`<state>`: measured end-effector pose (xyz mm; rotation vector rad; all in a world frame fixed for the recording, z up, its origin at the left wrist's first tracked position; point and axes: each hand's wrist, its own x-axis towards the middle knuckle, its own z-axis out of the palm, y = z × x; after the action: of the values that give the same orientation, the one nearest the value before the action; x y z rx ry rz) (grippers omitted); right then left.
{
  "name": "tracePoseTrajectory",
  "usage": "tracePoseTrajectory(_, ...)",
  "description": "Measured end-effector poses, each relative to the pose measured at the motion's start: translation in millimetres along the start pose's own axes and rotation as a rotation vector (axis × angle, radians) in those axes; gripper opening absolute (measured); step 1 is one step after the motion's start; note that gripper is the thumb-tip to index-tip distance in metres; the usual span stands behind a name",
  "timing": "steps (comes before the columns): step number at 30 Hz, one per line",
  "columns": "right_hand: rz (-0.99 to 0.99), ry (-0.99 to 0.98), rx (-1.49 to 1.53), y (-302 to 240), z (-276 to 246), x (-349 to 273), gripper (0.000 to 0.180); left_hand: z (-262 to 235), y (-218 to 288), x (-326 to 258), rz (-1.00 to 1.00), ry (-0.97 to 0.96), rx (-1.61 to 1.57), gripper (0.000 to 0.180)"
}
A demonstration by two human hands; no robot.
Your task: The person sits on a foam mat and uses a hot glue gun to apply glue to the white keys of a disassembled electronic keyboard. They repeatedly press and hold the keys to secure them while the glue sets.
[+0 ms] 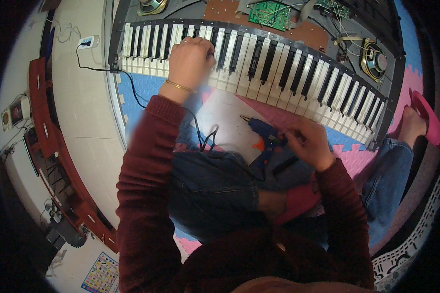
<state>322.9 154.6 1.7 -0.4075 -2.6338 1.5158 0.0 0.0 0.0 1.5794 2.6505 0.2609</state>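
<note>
An opened electronic keyboard [278, 88] lies across the far side, its black and white keys toward me. My left hand [190, 58] rests over the keys left of the middle, fingers curled down with their tips hidden. What they grip, if anything, cannot be seen. Nearer me, a blue hot glue gun [263, 129] with an orange trigger points its metal nozzle up and left. The closed fingers of my right hand [310, 144] are at its rear end. Under the glue gun is a white sheet of paper [222, 115].
Inside the keyboard case are a green circuit board [270, 14], loose wires and a round speaker [374, 59]. A black cord [132, 82] runs from a white power strip [88, 42] toward my knee. Pink and blue foam mats [349, 146] cover the floor; red-brown furniture [58, 161] stands left.
</note>
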Motion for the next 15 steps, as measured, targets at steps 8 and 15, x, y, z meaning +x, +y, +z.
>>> tracePoseTrajectory(8, -0.014, 0.038, 0.017, -2.6, 0.1, 3.2, 0.013, 5.1, -2.6, -2.7, 0.002, 0.039, -0.087, 0.015)
tracePoseTrajectory(15, -0.003, 0.013, -0.021, -4.2, -0.9, 2.6, 0.015, 1.4, -3.0, -7.0, -0.037, 0.054, -0.166, 0.017)
